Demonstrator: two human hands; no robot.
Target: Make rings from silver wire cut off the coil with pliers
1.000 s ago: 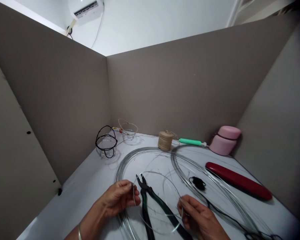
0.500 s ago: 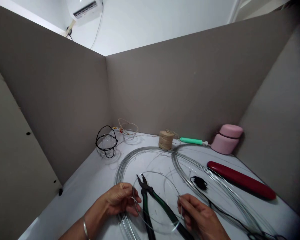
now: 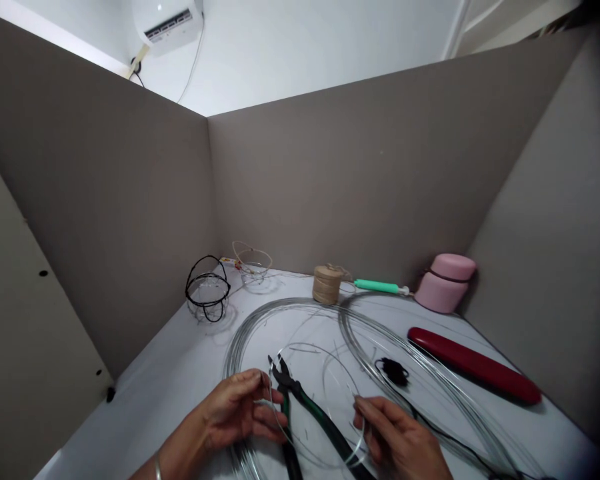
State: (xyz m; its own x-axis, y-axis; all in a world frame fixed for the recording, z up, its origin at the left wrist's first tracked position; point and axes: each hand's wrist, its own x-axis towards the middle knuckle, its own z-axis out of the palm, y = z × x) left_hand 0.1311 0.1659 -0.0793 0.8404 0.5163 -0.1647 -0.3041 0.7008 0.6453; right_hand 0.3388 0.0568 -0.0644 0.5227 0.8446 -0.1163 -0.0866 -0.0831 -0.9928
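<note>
Abv pliers (image 3: 291,385) | L hand (image 3: 237,408) splayed wider | R hand (image 3: 394,430) pinches wire loop (image 3: 357,450)

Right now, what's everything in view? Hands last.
Wire loop: at least one, silver, between hands
Pliers: one, black and green, behind loop
Coiled wire: count unclear, silver, around pliers
Scraps: several, silver, inside coil
Cord bundle: one, black, right of pliers
Case: one, red, far right
Container: one, pink, back right
Tool: one, green, left of container
Twine spool: one, tan, back centre
Frames: two, black and beige, back left
Table: one, white, underneath
Partitions: three, grey-brown, left, back, right
Wall: one, white, top
Air conditioner: one, white, top left
Bracelet: one, silver, left wrist
Left hand: one, at loop's left
Right hand: one, pinching loop's right
</note>
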